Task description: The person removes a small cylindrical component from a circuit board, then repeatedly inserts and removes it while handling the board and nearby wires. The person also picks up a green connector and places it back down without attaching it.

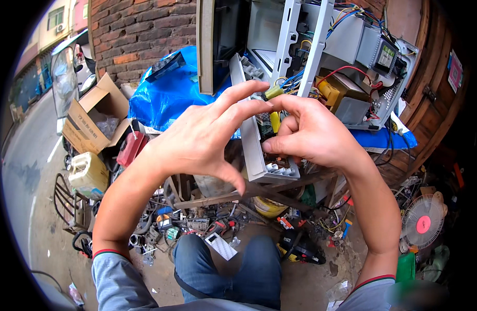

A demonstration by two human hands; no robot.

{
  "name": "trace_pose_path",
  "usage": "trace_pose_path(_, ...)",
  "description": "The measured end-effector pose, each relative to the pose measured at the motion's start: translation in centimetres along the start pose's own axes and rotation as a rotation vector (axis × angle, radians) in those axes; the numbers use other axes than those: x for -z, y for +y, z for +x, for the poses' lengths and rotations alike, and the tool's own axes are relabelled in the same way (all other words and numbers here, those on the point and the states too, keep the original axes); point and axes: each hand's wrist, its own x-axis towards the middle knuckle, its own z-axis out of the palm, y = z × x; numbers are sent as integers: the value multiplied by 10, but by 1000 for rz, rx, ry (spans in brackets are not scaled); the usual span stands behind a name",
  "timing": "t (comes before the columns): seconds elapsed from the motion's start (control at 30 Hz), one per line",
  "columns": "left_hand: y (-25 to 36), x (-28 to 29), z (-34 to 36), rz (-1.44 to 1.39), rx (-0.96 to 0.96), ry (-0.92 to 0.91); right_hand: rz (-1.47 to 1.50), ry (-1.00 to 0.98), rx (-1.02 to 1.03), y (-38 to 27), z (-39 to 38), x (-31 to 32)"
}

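An opened microwave oven [347, 67] stands before me, its inner parts and coloured wires bare. A long pale grey control panel [252, 155] tilts out at its front, with a circuit board and white plastic buttons [280, 169] along its inner side. My left hand [207, 129] arches over the panel's left side, fingers stretched and thumb well apart. Its fingertips come close to my right index finger, beside a small olive-green part [274, 93]. My right hand [313, 129] is curled at the panel's inner side, thumb against bent fingers; whatever they pinch is hidden.
The oven door [206, 46] stands open at the left over a blue plastic sheet [163, 98]. A wooden frame [207, 201] supports this. Below lie scattered scrap parts and tools. A cardboard box [88, 124] and a yellowish jug [88, 173] sit left; a fan [423, 223] lies right.
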Motion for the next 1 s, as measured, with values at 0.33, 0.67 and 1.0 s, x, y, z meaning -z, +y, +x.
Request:
trace_pose_path(0.33, -17, -14, 14, 210, -125, 106, -78, -40, 71, 2, 18, 3)
trace_pose_path(0.67, -20, -14, 13, 238, -106, 81, -64, -58, 74, 6, 20, 3)
trace_pose_path(1.0, -18, -16, 15, 268, -145, 90, -36, -48, 65, 10, 17, 4)
